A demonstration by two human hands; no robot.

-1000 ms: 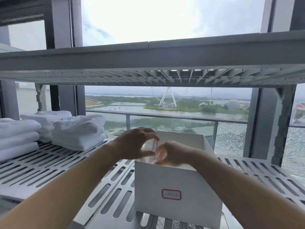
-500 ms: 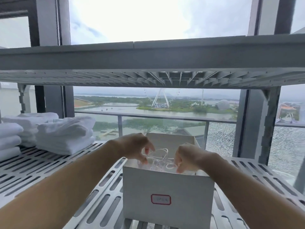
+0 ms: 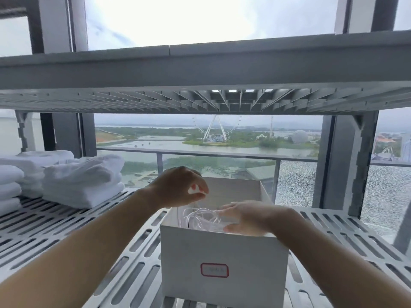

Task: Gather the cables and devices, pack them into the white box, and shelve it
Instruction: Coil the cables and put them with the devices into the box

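The white box [image 3: 222, 252], with a red-framed label on its front, stands open on the slotted grey shelf [image 3: 333, 232]. A tangle of white cables [image 3: 201, 218] lies inside it. My left hand [image 3: 180, 187] hovers above the box's left side, thumb and forefinger pinched on a thin strand of cable that runs down into the box. My right hand [image 3: 246, 216] lies flat, palm down, fingers stretched over the cables at the box's right side. Any devices under the cables are hidden.
Stacks of folded white towels [image 3: 82, 183] sit on the same shelf at the left. Another grey shelf [image 3: 200, 70] runs close overhead. A shelf post [image 3: 342, 161] stands at the back right, with window glass behind.
My left hand has risen from the box's rim with its fingers pinched. My right hand has let go of the cables and flattened over them. The box has stayed in place.
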